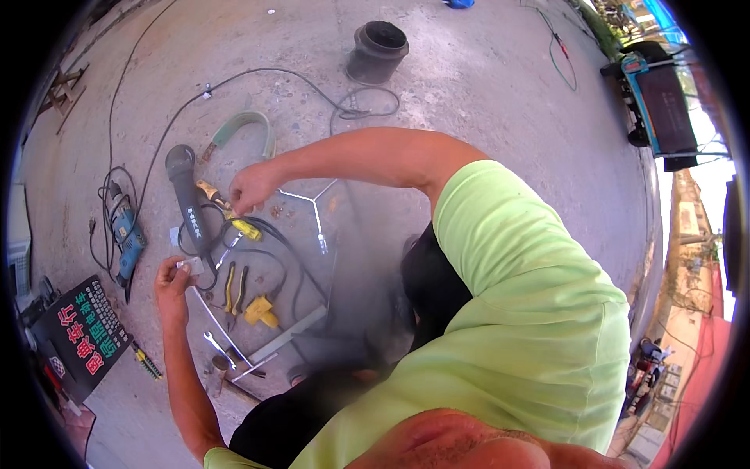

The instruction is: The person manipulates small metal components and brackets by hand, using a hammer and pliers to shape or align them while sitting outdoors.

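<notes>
Pale flat piece (190, 266), small and partly covered, sits pinched between the thumb and fingers of the left hand (171, 283), over the concrete floor (500, 109). Just beyond it lies a black corded power tool (185, 189); then yellow-handled pliers (230, 288). The right hand (253, 188), fingers drawn in, hovers by a yellow handle (248, 230); from here I can't tell whether it grips anything. Rightmost, a Y-shaped socket wrench (318, 220).

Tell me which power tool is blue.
The drill on the left; its body is blue, while the other power tool, nearer the left hand, is black.
</notes>
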The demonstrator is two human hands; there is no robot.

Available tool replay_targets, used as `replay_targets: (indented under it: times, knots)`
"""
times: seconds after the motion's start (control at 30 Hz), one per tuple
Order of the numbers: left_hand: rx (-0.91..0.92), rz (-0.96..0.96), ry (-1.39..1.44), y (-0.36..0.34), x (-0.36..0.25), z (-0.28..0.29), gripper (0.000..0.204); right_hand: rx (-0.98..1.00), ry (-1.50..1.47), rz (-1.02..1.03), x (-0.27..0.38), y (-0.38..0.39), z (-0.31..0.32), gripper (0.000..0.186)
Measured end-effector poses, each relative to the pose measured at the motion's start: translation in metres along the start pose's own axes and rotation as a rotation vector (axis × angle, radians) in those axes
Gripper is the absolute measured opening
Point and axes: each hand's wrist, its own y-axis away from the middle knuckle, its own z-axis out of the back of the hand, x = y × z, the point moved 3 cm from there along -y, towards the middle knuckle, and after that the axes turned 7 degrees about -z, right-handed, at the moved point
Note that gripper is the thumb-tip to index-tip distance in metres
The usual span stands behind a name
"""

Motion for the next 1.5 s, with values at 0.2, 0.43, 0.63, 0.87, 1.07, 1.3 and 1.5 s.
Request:
replay_targets:
  times: [0.2, 0.43, 0.63, 0.87, 1.07, 1.3, 1.5]
  knots:
    - [-0.008, 0.044, 0.241, 0.017, -0.045, -0.082, 0.025, 0.071, -0.021, 0.155, 0.038, 0.025, -0.038, 0.035]
    - [0.065, 0.076, 0.3, 0.017, -0.042, -0.07, 0.014, -0.014, -0.143, 0.128, 0.039, 0.036, -0.036, 0.035]
    - [0.062, 0.098, 0.21, 0.031, -0.034, -0.064, 0.02, -0.065, 0.054, 0.154, 0.055, 0.037, -0.038, 0.033]
    - [0.088, 0.047, 0.044, 0.043, -0.051, -0.059, 0.028, 0.043, -0.191, 0.015, 0.051, 0.033, -0.047, 0.027]
    - [0.051, 0.066, 0.301, 0.064, -0.05, -0.059, 0.024, 0.063, -0.339, -0.016, 0.056, 0.033, -0.064, 0.023]
    - [0.078, 0.073, 0.189, 0.079, -0.045, -0.056, 0.022, 0.111, -0.231, 0.077, 0.065, 0.034, -0.073, 0.019]
    - [0.011, 0.09, -0.019, 0.095, -0.045, -0.045, 0.025, 0.094, -0.071, 0.142, 0.079, 0.03, -0.089, 0.022]
